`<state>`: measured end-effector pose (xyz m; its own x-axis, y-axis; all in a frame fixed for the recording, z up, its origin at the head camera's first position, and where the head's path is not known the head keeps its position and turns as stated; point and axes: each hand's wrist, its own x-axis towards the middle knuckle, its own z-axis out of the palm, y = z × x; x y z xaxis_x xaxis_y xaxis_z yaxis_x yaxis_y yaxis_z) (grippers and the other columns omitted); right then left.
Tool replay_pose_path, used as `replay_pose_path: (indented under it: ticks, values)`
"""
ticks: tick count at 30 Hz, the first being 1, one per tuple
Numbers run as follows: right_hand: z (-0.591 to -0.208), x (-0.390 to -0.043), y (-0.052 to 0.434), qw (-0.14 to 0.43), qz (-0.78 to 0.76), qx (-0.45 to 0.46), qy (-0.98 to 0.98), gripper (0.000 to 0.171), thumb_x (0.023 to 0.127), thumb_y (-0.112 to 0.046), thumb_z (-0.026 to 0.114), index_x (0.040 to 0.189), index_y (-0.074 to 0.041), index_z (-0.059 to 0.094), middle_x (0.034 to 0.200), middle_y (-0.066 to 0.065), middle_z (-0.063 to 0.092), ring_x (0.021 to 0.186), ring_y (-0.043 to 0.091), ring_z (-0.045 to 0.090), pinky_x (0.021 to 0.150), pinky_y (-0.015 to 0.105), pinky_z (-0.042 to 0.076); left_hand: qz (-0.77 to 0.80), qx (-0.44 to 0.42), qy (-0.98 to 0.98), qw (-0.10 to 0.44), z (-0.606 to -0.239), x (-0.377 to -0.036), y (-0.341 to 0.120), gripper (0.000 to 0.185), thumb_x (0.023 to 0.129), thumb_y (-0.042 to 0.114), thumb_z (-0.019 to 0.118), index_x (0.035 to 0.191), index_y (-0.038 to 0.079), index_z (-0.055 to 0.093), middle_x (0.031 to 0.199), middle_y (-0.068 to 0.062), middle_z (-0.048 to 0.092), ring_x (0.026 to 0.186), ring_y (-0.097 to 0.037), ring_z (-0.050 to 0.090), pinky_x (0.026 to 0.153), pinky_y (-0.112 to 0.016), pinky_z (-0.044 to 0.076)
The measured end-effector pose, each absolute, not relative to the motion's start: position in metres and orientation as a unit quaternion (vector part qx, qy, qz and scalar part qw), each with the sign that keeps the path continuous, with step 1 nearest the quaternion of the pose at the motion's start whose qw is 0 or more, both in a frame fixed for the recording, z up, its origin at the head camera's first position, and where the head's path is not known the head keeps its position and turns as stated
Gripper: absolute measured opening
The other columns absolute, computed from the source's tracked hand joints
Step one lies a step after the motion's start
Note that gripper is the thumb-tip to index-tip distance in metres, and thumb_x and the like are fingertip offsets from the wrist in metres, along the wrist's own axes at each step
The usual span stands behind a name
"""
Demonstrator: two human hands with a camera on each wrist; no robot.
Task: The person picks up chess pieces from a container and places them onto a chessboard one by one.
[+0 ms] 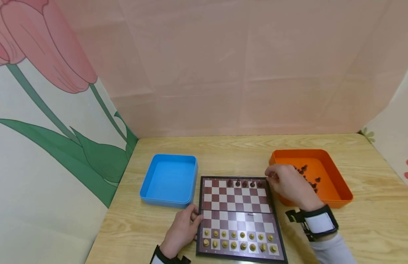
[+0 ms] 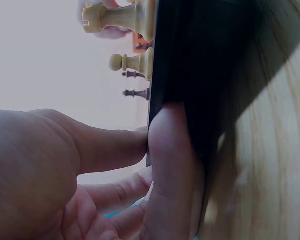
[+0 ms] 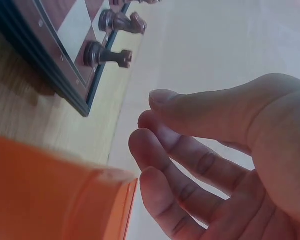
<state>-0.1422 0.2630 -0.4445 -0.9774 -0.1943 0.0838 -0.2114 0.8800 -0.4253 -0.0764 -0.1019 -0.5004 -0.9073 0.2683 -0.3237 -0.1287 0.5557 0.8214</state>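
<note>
A folding chessboard [image 1: 238, 205] lies flat on the table. My left hand [image 1: 182, 227] grips its left edge, thumb on the rim and a fingertip [image 2: 167, 135] tucked against the underside. Light chess pieces [image 1: 242, 235] fill the two near rows. Along the far row, towards the right, stand several dark pieces [image 1: 245, 183], with a dark rook [image 3: 107, 55] in the corner square and a dark knight [image 3: 122, 21] beside it. My right hand [image 1: 289, 183] hovers just off that corner, beside the orange tray; its fingers are loosely bent, thumb near the index finger, with nothing between them.
The orange tray [image 1: 337, 183] sits right of the board with several loose dark pieces [image 1: 312, 185] in it. A blue tray [image 1: 169, 179] is at the board's far left. Pink sheeting [image 1: 223, 73] rises behind the wooden table [image 1: 230, 154].
</note>
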Motion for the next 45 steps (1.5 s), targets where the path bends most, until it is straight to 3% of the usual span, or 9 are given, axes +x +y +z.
replay_pose_path:
  ticks: [13, 18, 22, 25, 31, 36, 45]
  values:
    - [-0.445, -0.144, 0.292, 0.039, 0.239, 0.081, -0.967, 0.018, 0.095, -0.001, 0.077, 0.112, 0.001, 0.076, 0.1, 0.017, 0.075, 0.081, 0.027, 0.067, 0.068, 0.045, 0.063, 0.467, 0.04, 0.858, 0.209, -0.501, -0.075, -0.102, 0.009, 0.109, 0.017, 0.065, 0.109, 0.009, 0.061, 0.084, -0.002, 0.064, 0.064, -0.018, 0.064, 0.051, -0.031, 0.055]
    - [-0.455, -0.148, 0.316, 0.096, 0.231, 0.087, -0.964, 0.021, 0.092, 0.004, 0.075, 0.112, 0.006, 0.073, 0.102, 0.024, 0.071, 0.076, 0.028, 0.066, 0.064, 0.044, 0.06, 0.469, 0.039, 0.857, 0.21, -0.501, -0.076, -0.102, 0.01, 0.109, 0.019, 0.065, 0.109, 0.009, 0.061, 0.085, -0.002, 0.065, 0.065, -0.018, 0.064, 0.052, -0.032, 0.056]
    - [-0.466, -0.152, 0.334, 0.131, 0.221, 0.08, -0.963, 0.024, 0.09, 0.007, 0.071, 0.114, 0.01, 0.072, 0.111, 0.033, 0.065, 0.083, 0.04, 0.066, 0.069, 0.055, 0.06, 0.47, 0.037, 0.856, 0.211, -0.501, -0.077, -0.102, 0.01, 0.109, 0.019, 0.065, 0.11, 0.009, 0.061, 0.085, -0.003, 0.065, 0.065, -0.018, 0.064, 0.052, -0.032, 0.056]
    - [-0.475, -0.153, 0.345, 0.124, 0.209, 0.06, -0.968, 0.028, 0.091, 0.009, 0.069, 0.118, 0.014, 0.069, 0.12, 0.038, 0.06, 0.095, 0.051, 0.064, 0.077, 0.065, 0.058, 0.468, 0.039, 0.858, 0.209, -0.501, -0.076, -0.102, 0.01, 0.109, 0.018, 0.065, 0.11, 0.009, 0.061, 0.085, -0.003, 0.065, 0.066, -0.018, 0.064, 0.052, -0.032, 0.056]
    - [-0.486, -0.157, 0.363, 0.061, 0.183, 0.022, -0.981, 0.042, 0.089, 0.01, 0.061, 0.13, 0.02, 0.06, 0.131, 0.046, 0.05, 0.109, 0.063, 0.057, 0.089, 0.073, 0.052, 0.466, 0.043, 0.859, 0.206, -0.501, -0.075, -0.102, 0.01, 0.108, 0.018, 0.065, 0.11, 0.009, 0.061, 0.085, -0.002, 0.065, 0.066, -0.018, 0.064, 0.052, -0.031, 0.055]
    - [-0.488, -0.16, 0.37, 0.01, 0.186, 0.016, -0.982, 0.048, 0.089, 0.009, 0.059, 0.134, 0.026, 0.053, 0.134, 0.05, 0.045, 0.114, 0.064, 0.055, 0.093, 0.073, 0.051, 0.469, 0.037, 0.857, 0.211, -0.502, -0.076, -0.102, 0.011, 0.109, 0.019, 0.065, 0.11, 0.009, 0.061, 0.086, -0.003, 0.065, 0.067, -0.018, 0.064, 0.052, -0.032, 0.056]
    - [-0.49, -0.159, 0.373, 0.009, 0.185, 0.015, -0.983, 0.046, 0.088, 0.007, 0.059, 0.128, 0.029, 0.053, 0.132, 0.054, 0.044, 0.114, 0.069, 0.051, 0.096, 0.076, 0.047, 0.467, 0.045, 0.859, 0.205, -0.503, -0.076, -0.102, 0.01, 0.108, 0.018, 0.065, 0.11, 0.009, 0.061, 0.086, -0.002, 0.065, 0.067, -0.018, 0.064, 0.052, -0.031, 0.055]
